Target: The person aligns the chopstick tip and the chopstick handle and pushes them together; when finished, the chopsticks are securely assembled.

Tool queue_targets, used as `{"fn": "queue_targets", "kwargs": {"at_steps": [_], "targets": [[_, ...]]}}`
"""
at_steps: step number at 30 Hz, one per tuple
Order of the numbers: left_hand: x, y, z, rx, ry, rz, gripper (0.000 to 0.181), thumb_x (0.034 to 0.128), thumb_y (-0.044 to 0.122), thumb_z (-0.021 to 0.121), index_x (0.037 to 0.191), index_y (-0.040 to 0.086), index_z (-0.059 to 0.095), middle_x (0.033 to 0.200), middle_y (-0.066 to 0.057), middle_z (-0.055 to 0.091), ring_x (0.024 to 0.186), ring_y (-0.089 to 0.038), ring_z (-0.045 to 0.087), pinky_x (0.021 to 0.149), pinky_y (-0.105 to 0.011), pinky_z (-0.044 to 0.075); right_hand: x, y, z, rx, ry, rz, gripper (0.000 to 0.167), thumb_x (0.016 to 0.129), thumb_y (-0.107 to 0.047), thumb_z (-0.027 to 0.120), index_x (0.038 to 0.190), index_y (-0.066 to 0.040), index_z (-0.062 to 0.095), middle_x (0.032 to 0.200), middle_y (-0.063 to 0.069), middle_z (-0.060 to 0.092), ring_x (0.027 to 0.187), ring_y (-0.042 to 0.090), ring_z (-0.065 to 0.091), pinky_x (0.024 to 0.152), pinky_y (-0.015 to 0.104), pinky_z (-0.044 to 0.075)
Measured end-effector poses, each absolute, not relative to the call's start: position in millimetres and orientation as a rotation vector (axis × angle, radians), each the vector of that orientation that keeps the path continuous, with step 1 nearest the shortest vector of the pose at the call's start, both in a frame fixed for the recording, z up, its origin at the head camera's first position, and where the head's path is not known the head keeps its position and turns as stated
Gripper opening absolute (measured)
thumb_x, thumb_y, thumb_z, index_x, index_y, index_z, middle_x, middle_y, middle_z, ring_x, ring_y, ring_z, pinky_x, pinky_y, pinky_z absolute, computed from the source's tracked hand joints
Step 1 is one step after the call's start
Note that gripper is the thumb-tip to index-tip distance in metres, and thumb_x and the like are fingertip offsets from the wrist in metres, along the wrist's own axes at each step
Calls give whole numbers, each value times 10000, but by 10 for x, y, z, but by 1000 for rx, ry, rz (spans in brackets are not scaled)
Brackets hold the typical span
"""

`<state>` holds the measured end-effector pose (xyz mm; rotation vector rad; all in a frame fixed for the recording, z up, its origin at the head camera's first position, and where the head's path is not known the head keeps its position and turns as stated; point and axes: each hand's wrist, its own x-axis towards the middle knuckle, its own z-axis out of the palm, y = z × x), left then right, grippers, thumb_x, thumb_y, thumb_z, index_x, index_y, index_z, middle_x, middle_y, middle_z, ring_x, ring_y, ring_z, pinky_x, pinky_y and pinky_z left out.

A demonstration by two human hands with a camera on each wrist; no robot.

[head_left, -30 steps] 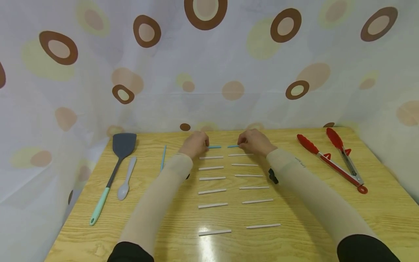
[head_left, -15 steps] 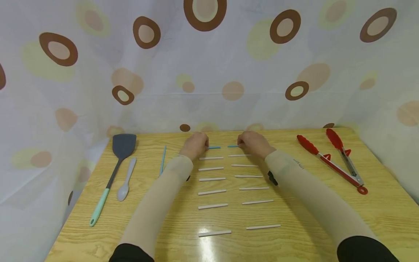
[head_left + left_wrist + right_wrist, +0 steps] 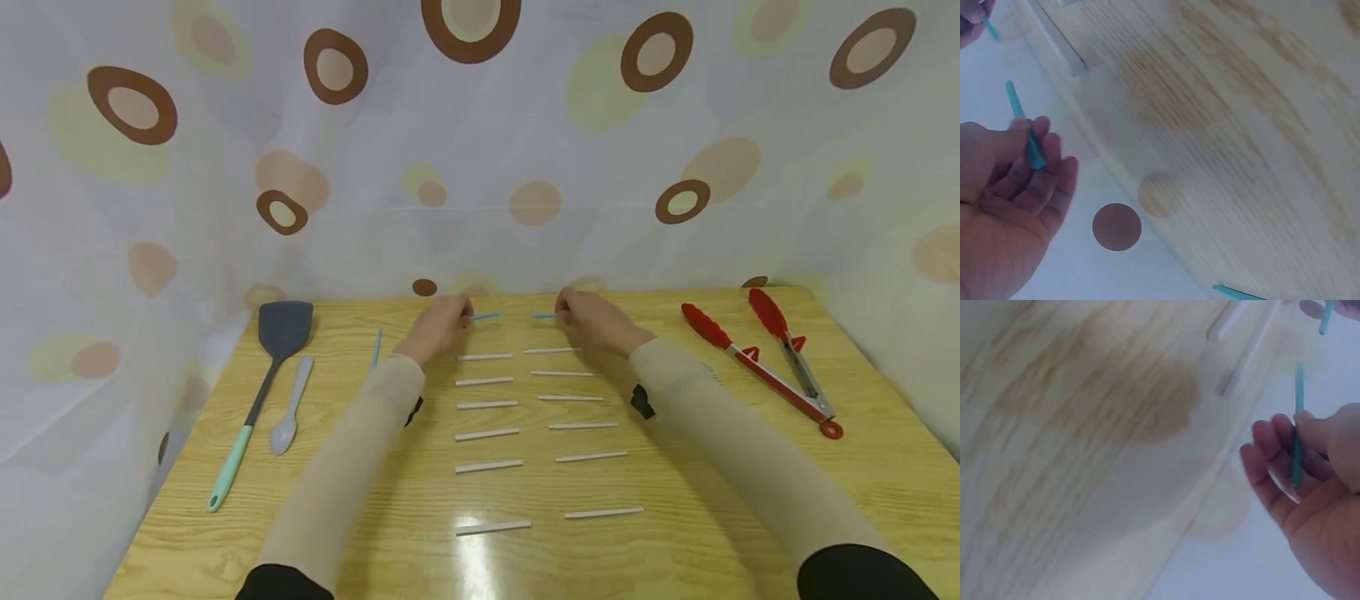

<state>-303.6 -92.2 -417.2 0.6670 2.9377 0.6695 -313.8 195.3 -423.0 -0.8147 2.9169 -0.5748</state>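
My left hand (image 3: pixel 438 327) pinches a short blue stick (image 3: pixel 487 316) near the table's back edge; the left wrist view shows the blue stick (image 3: pixel 1012 95) between thumb and fingertips of the left hand (image 3: pixel 1013 200). Opposite it, my right hand (image 3: pixel 600 323) pinches a second blue stick (image 3: pixel 543 316), its tip pointing toward the first with a gap between them. In the right wrist view that blue stick (image 3: pixel 1298 450) lies between thumb and fingers of the right hand (image 3: pixel 1329 512). Both sticks appear raised off the table. White sticks (image 3: pixel 484 357) lie in two columns nearer the front.
A third blue stick (image 3: pixel 377 348) lies left of my left hand, partly behind the sleeve. Further left are a grey spoon (image 3: pixel 283 435) and a spatula (image 3: pixel 285 327) with a green handle. Red tongs (image 3: pixel 780 387) lie at the right. A patterned curtain (image 3: pixel 480 242) hangs behind the table (image 3: pixel 720 533).
Both hands have lifted the two blue sticks from the table and moved slightly back. They have also moved apart, widening the gap between the sticks.
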Motion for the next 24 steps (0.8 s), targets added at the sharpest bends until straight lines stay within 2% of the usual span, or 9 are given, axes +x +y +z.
{"fn": "queue_targets", "kwargs": {"at_steps": [4,8,12,15,20,24], "targets": [[-2990,-985,-4118,680,2930,997,211,1046,120,511,1175,-1,625,1104,-136,645,962,-242,624,825,-356,512,-3086,1982,-4126,-894,2949,-664,178,1043,8,455,1180,63,554,1009,177,612,864,280,616,748,404,519],[-2932,-1019,-4079,619,2901,1283,234,1032,162,549,1166,13,670,1095,-128,674,956,-262,649,812,-361,525,-3029,1989,-4039,-958,2988,-770,201,1049,-34,471,1155,82,595,946,170,595,786,245,599,694,388,516],[-2892,-1027,-4063,539,2853,1537,233,987,220,623,1102,42,721,1000,-109,706,872,-260,663,738,-354,529,-2986,1979,-3989,-1033,3022,-848,199,1051,-101,497,1092,51,618,881,126,583,720,200,561,644,369,481],[-2862,-1020,-4045,483,2813,1694,220,956,240,666,1063,66,748,942,-62,710,819,-194,658,699,-341,535,-2945,1957,-3951,-1068,3026,-923,197,1044,-138,521,1064,24,631,843,74,572,686,171,548,623,350,470],[-2801,-1006,-4016,486,2714,1883,192,935,214,697,1044,69,759,938,-38,699,818,-151,664,734,-342,559,-2847,1925,-3872,-1149,3048,-1038,147,1025,-128,558,1034,-17,654,815,42,587,643,131,543,586,332,475],[-2742,-970,-3994,529,2653,1964,192,924,191,705,1045,51,758,955,-56,695,843,-216,675,751,-308,556,-2810,1902,-3817,-1178,3059,-1094,152,1021,-141,570,1021,-29,672,793,4,586,612,105,524,559,320,461]]}}
